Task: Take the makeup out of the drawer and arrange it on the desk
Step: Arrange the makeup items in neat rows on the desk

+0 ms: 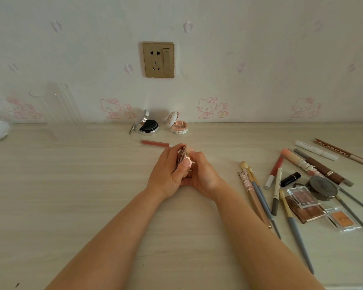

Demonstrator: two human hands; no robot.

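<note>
At the middle of the desk (76,185), I see both hands meeting around a small round compact (183,156). The left hand (168,172) grips it with its thumb across the front edge and its fingers curled behind the patterned lid, which stands tilted up on edge. The right hand (203,174) closes on the compact's other side, its fingers wrapped under and around the rose-gold base. The compact sits off the desk surface, held between the two hands.

Just behind the hands, a pink lip gloss tube (155,143) lies flat, its right end hidden by the left hand's fingers. Further back, against the wall, a silver cushion compact (147,126) stands open with a black puff inside, and beside it a small floral compact (178,124) is also open, lid up.

To my right I see a loose scatter of makeup: several brushes (260,197) with grey handles lying roughly parallel, a black lipstick (290,179), a dark round tin (323,188), a clear palette (303,197) resting on a brown palette (308,213), an orange blush pan (343,220), and pencils (342,152) further back.

On the left, a clear ribbed cup (57,105) stands by the wall. A gold wall socket (158,59) sits above the compacts.
</note>
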